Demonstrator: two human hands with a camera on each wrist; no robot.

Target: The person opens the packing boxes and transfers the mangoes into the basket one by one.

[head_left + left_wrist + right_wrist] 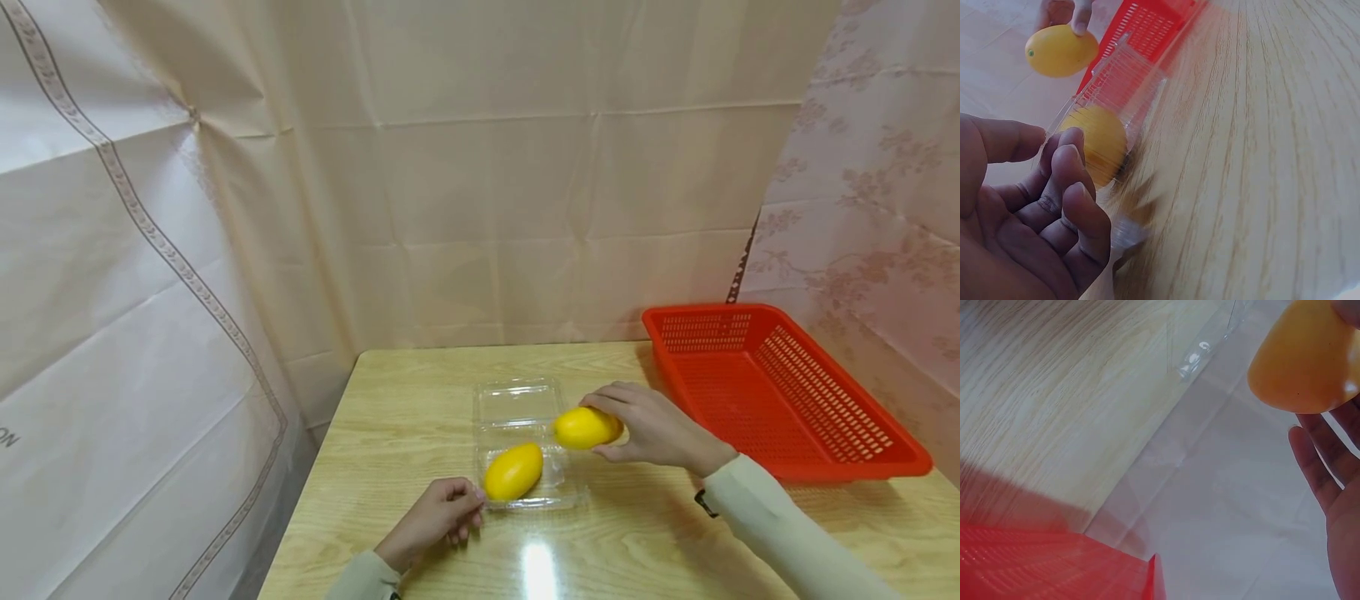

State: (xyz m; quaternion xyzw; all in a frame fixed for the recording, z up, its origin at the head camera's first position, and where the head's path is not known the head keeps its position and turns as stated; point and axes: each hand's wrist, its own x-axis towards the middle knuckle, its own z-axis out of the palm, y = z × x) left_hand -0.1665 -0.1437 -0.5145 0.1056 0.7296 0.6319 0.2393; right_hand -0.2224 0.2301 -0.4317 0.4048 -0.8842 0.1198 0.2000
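Note:
A clear plastic container (517, 404) lies on the wooden table, with one yellow mango (513, 472) in its near part. My left hand (442, 512) pinches the container's near left edge between thumb and forefinger, as the left wrist view also shows. Above the container's right side, my right hand (656, 425) grips a second yellow mango (585, 427) by its right end. A small green stem spot marks this held mango (1060, 51) in the left wrist view. The right wrist view shows part of the held mango (1304, 359) cut off by the frame.
A red plastic basket (840, 367) with slotted walls stands at the table's right, beyond my right forearm. Pale cloth sheets (525, 183) hang behind the table and at both sides. Bare wood (390, 417) shows left of the container.

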